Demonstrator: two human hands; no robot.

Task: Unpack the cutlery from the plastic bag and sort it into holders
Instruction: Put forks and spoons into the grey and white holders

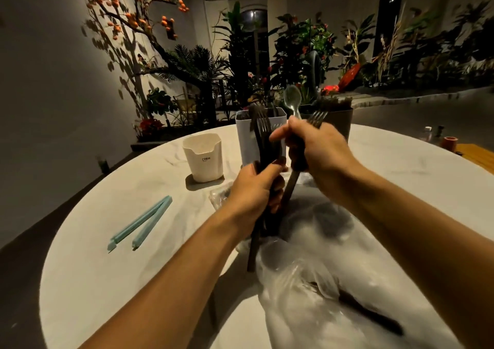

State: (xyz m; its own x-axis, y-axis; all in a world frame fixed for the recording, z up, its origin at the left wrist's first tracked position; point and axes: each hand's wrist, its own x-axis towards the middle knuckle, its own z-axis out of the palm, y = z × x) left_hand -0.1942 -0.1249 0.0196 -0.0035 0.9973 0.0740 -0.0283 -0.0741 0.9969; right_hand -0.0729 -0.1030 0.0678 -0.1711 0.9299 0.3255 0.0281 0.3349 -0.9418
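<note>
Left hand [256, 188] clamped round a bundle of dark forks [263, 145], upright over the plastic bag [334, 295]. Right hand [318, 148] gripping one dark fork [290, 185], tines up, near the white holder [260, 135]

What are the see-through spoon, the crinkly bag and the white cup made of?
The spoon looks like clear plastic: light passes through its bowl. The bag seems to be thin plastic film, since it is cloudy, wrinkled and shiny. The white cup is probably matte plastic, though ceramic is possible; it looks smooth and dull.

"CRBW" on the cream holder [203, 157]
</note>
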